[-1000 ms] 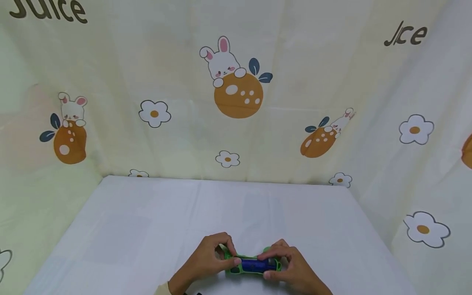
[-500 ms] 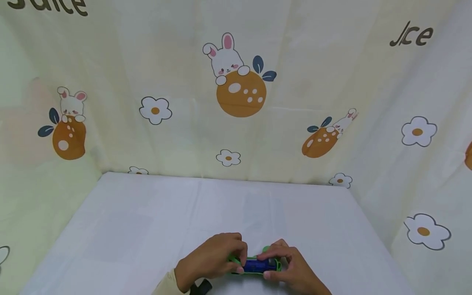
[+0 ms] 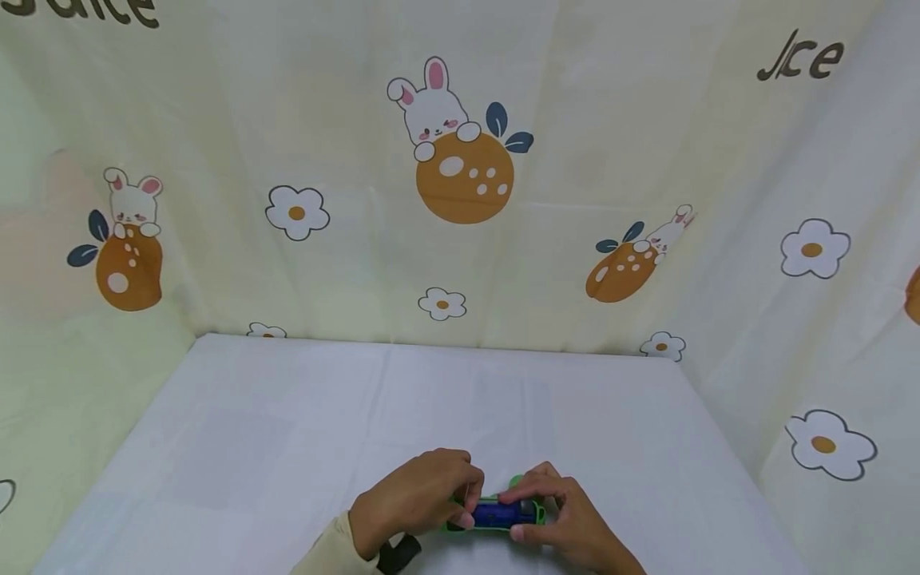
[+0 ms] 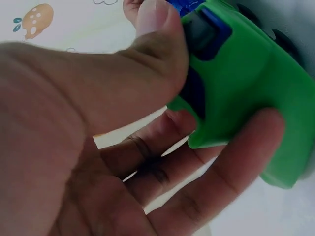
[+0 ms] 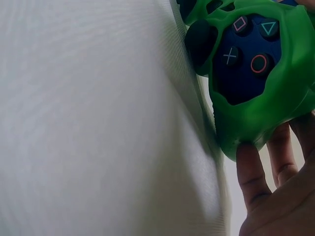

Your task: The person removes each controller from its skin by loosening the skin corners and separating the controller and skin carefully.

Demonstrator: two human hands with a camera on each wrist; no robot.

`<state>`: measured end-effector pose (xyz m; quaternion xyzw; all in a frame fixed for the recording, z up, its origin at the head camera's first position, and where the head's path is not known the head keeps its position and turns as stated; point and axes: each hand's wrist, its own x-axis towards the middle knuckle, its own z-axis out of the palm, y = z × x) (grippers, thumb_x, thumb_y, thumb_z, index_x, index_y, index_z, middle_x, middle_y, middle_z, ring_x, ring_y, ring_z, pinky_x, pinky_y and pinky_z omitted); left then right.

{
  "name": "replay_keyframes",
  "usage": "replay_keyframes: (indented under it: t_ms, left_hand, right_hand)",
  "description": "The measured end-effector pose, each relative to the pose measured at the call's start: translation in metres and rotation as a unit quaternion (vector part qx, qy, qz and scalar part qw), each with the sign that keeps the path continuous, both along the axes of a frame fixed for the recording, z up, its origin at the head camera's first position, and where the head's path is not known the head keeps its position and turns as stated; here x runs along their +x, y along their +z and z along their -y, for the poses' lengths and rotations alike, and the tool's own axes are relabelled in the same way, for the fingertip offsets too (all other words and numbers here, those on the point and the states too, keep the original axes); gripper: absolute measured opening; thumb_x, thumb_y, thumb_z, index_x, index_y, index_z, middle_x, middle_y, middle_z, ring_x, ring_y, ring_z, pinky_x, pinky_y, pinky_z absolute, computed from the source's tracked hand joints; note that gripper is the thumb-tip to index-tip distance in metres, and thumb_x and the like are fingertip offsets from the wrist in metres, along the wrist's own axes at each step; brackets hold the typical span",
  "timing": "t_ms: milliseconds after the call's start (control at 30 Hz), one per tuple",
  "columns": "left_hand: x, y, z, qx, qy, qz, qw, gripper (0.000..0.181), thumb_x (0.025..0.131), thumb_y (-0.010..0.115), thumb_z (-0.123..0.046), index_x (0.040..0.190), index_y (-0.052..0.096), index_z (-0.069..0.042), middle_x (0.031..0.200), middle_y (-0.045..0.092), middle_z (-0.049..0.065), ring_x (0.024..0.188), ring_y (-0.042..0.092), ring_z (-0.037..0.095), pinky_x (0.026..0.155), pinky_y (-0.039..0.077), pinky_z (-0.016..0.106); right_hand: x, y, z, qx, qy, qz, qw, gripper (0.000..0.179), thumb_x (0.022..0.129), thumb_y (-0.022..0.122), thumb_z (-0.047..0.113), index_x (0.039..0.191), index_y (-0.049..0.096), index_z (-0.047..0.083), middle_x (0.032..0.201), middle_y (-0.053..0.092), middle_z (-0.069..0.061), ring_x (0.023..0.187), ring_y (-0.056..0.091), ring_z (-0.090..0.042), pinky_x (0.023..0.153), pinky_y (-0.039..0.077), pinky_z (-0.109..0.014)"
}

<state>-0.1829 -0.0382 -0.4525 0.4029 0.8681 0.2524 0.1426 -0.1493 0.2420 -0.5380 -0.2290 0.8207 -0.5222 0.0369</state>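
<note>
A blue game controller (image 3: 494,514) in a green rubbery cover (image 4: 246,64) is held between both hands, low over the table's front. My left hand (image 3: 424,491) grips its left end. In the left wrist view the thumb presses beside a dark shoulder button (image 4: 204,37), and a finger lies along the green cover. My right hand (image 3: 564,515) holds the other end, thumb and fingers on opposite sides. The right wrist view shows symbol buttons (image 5: 258,64) in the cover's opening and a black thumbstick (image 5: 201,42) facing the white cloth.
A white-covered table (image 3: 287,415) spreads beneath the hands. Behind and beside it hangs a cream curtain (image 3: 345,120) printed with rabbits, oranges and flowers. A black band (image 3: 398,553) shows at the left wrist, by a beige sleeve (image 3: 334,551).
My left hand has rolled over the controller's left end, its back now turned up and covering more of that end. The right hand keeps its hold, and the view has shifted slightly.
</note>
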Motion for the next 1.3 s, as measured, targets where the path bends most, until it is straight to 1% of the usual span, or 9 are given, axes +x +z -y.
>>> replay_keyframes:
  t_ms: [233, 367, 533, 633, 733, 933, 1033, 1167, 1300]
  left_hand:
    - [-0.002, -0.005, 0.003, 0.038, -0.001, 0.015, 0.9992, 0.022, 0.085, 0.089, -0.025, 0.084, 0.067, -0.026, 0.087, 0.059, -0.015, 0.078, 0.051, -0.001, 0.073, 0.043, 0.016]
    - [0.000, -0.005, 0.003, 0.029, 0.002, 0.015, 0.9995, 0.021, 0.086, 0.088, -0.024, 0.085, 0.067, -0.026, 0.089, 0.058, -0.014, 0.079, 0.050, -0.001, 0.073, 0.044, 0.017]
    - [0.005, -0.002, 0.000, -0.016, 0.013, -0.014, 0.9997, 0.023, 0.085, 0.087, -0.030, 0.082, 0.065, -0.028, 0.088, 0.053, -0.015, 0.076, 0.046, -0.001, 0.070, 0.044, 0.019]
    - [0.006, 0.000, -0.001, -0.031, 0.016, -0.032, 0.9989, 0.024, 0.085, 0.087, -0.032, 0.081, 0.063, -0.029, 0.087, 0.052, -0.016, 0.075, 0.046, -0.002, 0.068, 0.044, 0.019]
    - [0.007, 0.001, -0.002, -0.030, 0.012, -0.044, 0.9985, 0.024, 0.086, 0.086, -0.032, 0.083, 0.062, -0.029, 0.088, 0.053, -0.015, 0.077, 0.047, -0.003, 0.067, 0.044, 0.019]
    - [0.008, -0.001, -0.002, -0.016, 0.010, -0.041, 0.9990, 0.022, 0.086, 0.085, -0.031, 0.084, 0.063, -0.029, 0.089, 0.055, -0.014, 0.079, 0.049, -0.003, 0.067, 0.044, 0.019]
    - [0.008, 0.000, -0.003, -0.027, 0.008, -0.061, 0.9977, 0.022, 0.086, 0.085, -0.033, 0.082, 0.063, -0.029, 0.087, 0.054, -0.014, 0.075, 0.046, -0.002, 0.064, 0.044, 0.019]
    - [0.010, 0.001, -0.004, -0.036, 0.009, -0.077, 0.9964, 0.022, 0.085, 0.085, -0.035, 0.081, 0.064, -0.029, 0.086, 0.053, -0.014, 0.074, 0.044, -0.001, 0.062, 0.043, 0.019]
    - [0.009, -0.004, 0.001, -0.012, 0.006, -0.080, 0.9967, 0.021, 0.085, 0.082, -0.036, 0.080, 0.063, -0.028, 0.085, 0.051, -0.015, 0.074, 0.043, -0.003, 0.063, 0.041, 0.017]
  right_hand:
    - [0.000, 0.000, 0.000, -0.006, 0.004, -0.009, 0.9999, 0.031, 0.088, 0.086, 0.013, 0.117, 0.081, 0.023, 0.107, 0.078, 0.004, 0.102, 0.056, -0.015, 0.090, 0.046, -0.029]
    - [0.001, 0.000, 0.000, -0.014, 0.007, 0.000, 0.9999, 0.031, 0.088, 0.086, 0.012, 0.118, 0.081, 0.022, 0.109, 0.078, 0.003, 0.104, 0.056, -0.015, 0.092, 0.045, -0.029]
    - [0.003, -0.001, 0.000, -0.016, 0.008, 0.006, 0.9998, 0.031, 0.088, 0.086, 0.012, 0.118, 0.081, 0.021, 0.111, 0.076, 0.002, 0.106, 0.056, -0.015, 0.095, 0.045, -0.029]
    - [0.003, 0.000, 0.001, -0.010, 0.004, 0.014, 0.9998, 0.031, 0.089, 0.086, 0.014, 0.118, 0.081, 0.022, 0.110, 0.077, 0.002, 0.106, 0.056, -0.016, 0.095, 0.044, -0.029]
    - [0.003, 0.001, 0.000, -0.004, -0.001, 0.028, 0.9996, 0.030, 0.089, 0.085, 0.015, 0.117, 0.081, 0.024, 0.109, 0.078, 0.003, 0.104, 0.055, -0.016, 0.094, 0.044, -0.029]
    - [0.002, 0.003, 0.000, 0.002, -0.009, 0.047, 0.9988, 0.029, 0.089, 0.086, 0.016, 0.117, 0.082, 0.024, 0.108, 0.078, 0.003, 0.103, 0.054, -0.017, 0.093, 0.043, -0.029]
    - [0.002, 0.003, 0.001, 0.006, -0.013, 0.057, 0.9983, 0.028, 0.090, 0.086, 0.018, 0.116, 0.082, 0.026, 0.109, 0.078, 0.004, 0.104, 0.054, -0.017, 0.093, 0.043, -0.029]
    - [0.002, 0.003, 0.000, 0.006, -0.013, 0.053, 0.9985, 0.028, 0.089, 0.086, 0.017, 0.116, 0.082, 0.025, 0.109, 0.078, 0.003, 0.104, 0.054, -0.017, 0.093, 0.043, -0.029]
    - [0.003, 0.002, 0.000, 0.003, -0.011, 0.044, 0.9990, 0.029, 0.089, 0.086, 0.016, 0.117, 0.082, 0.025, 0.110, 0.078, 0.004, 0.103, 0.055, -0.017, 0.093, 0.043, -0.029]
